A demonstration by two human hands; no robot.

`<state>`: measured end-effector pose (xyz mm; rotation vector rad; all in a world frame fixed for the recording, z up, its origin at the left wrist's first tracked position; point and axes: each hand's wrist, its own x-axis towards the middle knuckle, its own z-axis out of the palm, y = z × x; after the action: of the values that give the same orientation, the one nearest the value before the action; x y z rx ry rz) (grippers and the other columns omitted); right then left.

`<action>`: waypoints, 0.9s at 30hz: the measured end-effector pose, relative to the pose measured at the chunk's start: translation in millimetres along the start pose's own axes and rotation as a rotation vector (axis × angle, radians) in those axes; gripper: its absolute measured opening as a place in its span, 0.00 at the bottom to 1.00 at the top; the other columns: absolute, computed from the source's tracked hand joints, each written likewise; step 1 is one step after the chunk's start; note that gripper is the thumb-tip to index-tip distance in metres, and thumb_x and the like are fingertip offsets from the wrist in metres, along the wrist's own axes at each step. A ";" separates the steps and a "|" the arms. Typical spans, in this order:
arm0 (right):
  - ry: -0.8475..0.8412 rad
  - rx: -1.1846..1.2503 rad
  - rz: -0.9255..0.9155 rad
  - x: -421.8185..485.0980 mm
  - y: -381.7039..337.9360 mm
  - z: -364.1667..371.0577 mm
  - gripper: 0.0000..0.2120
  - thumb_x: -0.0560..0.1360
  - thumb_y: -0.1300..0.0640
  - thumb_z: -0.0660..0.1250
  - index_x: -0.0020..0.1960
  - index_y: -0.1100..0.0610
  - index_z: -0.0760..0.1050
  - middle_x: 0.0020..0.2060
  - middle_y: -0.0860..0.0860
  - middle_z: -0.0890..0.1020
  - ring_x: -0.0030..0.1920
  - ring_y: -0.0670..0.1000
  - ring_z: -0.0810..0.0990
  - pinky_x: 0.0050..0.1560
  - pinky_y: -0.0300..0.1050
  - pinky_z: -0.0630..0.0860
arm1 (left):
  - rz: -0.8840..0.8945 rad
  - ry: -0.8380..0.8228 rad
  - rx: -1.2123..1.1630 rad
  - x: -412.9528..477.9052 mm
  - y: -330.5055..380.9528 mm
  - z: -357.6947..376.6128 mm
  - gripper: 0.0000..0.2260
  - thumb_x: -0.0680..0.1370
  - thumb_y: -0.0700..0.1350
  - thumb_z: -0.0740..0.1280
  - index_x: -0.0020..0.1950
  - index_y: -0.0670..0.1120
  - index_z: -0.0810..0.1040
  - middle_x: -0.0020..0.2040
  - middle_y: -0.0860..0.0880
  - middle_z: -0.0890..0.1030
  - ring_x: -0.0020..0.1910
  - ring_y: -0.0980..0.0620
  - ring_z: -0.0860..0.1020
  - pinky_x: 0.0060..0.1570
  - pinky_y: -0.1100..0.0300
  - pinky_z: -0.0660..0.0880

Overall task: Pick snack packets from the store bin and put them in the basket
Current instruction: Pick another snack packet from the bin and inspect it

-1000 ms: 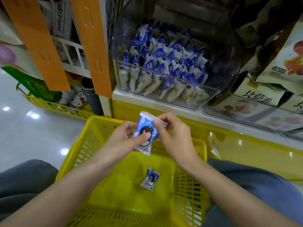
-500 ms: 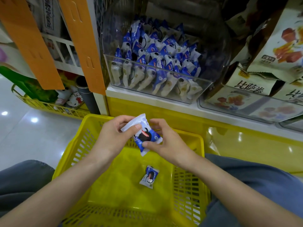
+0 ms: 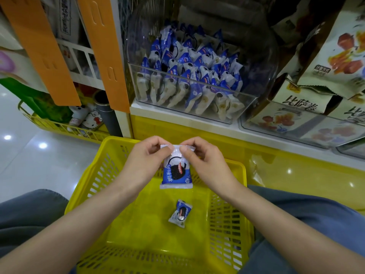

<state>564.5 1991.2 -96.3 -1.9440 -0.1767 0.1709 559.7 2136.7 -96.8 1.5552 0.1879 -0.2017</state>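
Observation:
A blue and white snack packet (image 3: 176, 174) with a dark cookie picture hangs upright over the yellow basket (image 3: 94, 175). My left hand (image 3: 147, 157) pinches its top left corner, and my right hand (image 3: 205, 161) pinches its top right corner. A second, smaller-looking packet (image 3: 180, 213) lies on the basket floor below. The clear store bin (image 3: 197, 107) on the shelf ahead holds several of the same blue and white packets (image 3: 189, 76).
The basket rests between my knees in grey trousers. A yellow shelf front (image 3: 296, 175) runs behind it. Boxed snacks (image 3: 300, 99) fill a neighbouring clear bin at right. Orange panels (image 3: 102, 52) and another yellow basket (image 3: 59, 125) with goods stand at left.
The packet has been turned from tilted to hanging upright by its top edge. Both hands shifted their pinch to the top corners and stayed above the basket.

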 end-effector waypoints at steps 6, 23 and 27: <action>0.037 -0.272 -0.195 -0.3 -3.5 -4.0 0.04 0.72 0.56 0.70 0.40 0.49 0.77 0.35 0.42 0.78 0.38 0.40 0.76 0.39 0.34 0.72 | 0.102 -0.043 0.113 -2.5 0.2 0.8 0.08 0.77 0.37 0.63 0.39 0.45 0.75 0.32 0.52 0.77 0.29 0.66 0.74 0.31 0.73 0.69; 0.219 0.399 0.248 8.8 -14.4 -15.2 0.04 0.77 0.62 0.63 0.43 0.59 0.72 0.39 0.55 0.80 0.33 0.43 0.81 0.33 0.35 0.79 | -0.035 0.058 -0.039 2.2 0.2 0.7 0.11 0.75 0.43 0.68 0.55 0.44 0.72 0.51 0.44 0.81 0.42 0.53 0.81 0.40 0.62 0.78; 0.044 0.491 0.366 5.4 -11.6 -16.2 0.06 0.76 0.66 0.64 0.51 0.61 0.69 0.40 0.55 0.81 0.33 0.46 0.82 0.37 0.38 0.81 | -0.017 0.149 -0.110 5.1 2.1 -4.4 0.09 0.76 0.43 0.66 0.53 0.40 0.76 0.45 0.44 0.82 0.36 0.58 0.80 0.37 0.66 0.79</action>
<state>572.6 1981.9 -79.7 -1.4725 0.2359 0.3753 565.2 2141.1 -96.0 1.4600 0.3247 -0.0872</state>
